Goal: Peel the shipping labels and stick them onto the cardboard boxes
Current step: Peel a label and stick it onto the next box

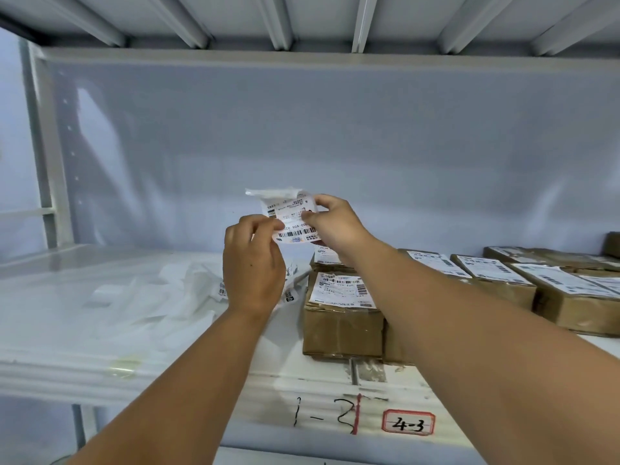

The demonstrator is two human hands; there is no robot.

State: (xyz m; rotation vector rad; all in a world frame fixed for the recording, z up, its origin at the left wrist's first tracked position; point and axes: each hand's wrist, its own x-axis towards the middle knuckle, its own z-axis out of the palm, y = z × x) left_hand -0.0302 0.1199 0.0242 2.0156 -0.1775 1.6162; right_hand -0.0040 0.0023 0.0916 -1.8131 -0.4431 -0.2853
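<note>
Hands raised above shelf [167, 330], left hand [253, 266] and right hand [335, 223] fingers pinching shipping label [292, 223]

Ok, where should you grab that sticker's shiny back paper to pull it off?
Probably the loose flap curling off the top of the label, pinched from above: it already stands free there. The left hand pinches the label's lower left edge and the right hand its right side, so the top is uncovered.

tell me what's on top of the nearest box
A white label with barcodes lies on the box, covering most of its top. The right forearm hides the top's right edge, so anything there cannot be seen.
</note>
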